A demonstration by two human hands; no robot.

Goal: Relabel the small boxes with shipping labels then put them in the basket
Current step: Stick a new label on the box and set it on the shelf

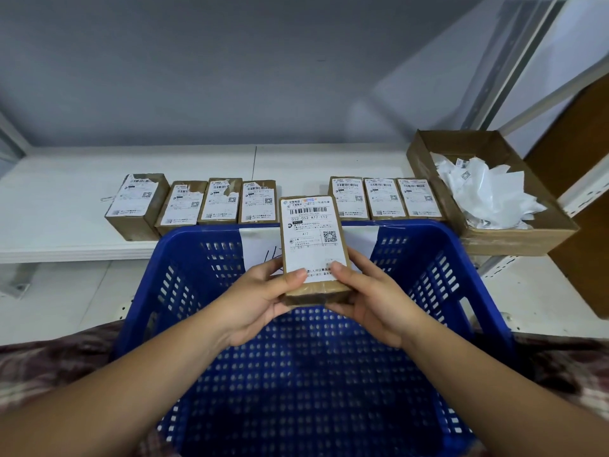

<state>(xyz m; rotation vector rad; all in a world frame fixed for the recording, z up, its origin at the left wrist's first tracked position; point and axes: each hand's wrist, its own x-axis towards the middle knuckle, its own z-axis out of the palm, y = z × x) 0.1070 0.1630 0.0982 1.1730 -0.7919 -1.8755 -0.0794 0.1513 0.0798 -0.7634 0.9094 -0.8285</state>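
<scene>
The left hand [260, 301] and the right hand [372, 301] are both gripping one small box [316, 291] by its near end. Each thumb is pressing on the lower edge of the shipping label [311, 232], and the fingers are curling round the sides and underside of the box. The box is being held above the blue basket [428, 258], over its far half, with the labelled face tilting toward the camera. The label is lying flat and is covering most of the top face.

The basket is sitting directly below the hands, against the front edge of the white shelf [66, 179]. A white paper sheet [260, 249] with a handwritten mark is hanging on the far inner wall of the basket.

On the shelf, a left group of four boxes [217, 201] and a right group of three boxes [384, 199] are standing in one row behind the basket, with a gap between the groups. Several labels in the left group are showing torn upper corners. To the right, a cardboard tray [494, 242] is holding crumpled paper scraps [487, 189].
</scene>
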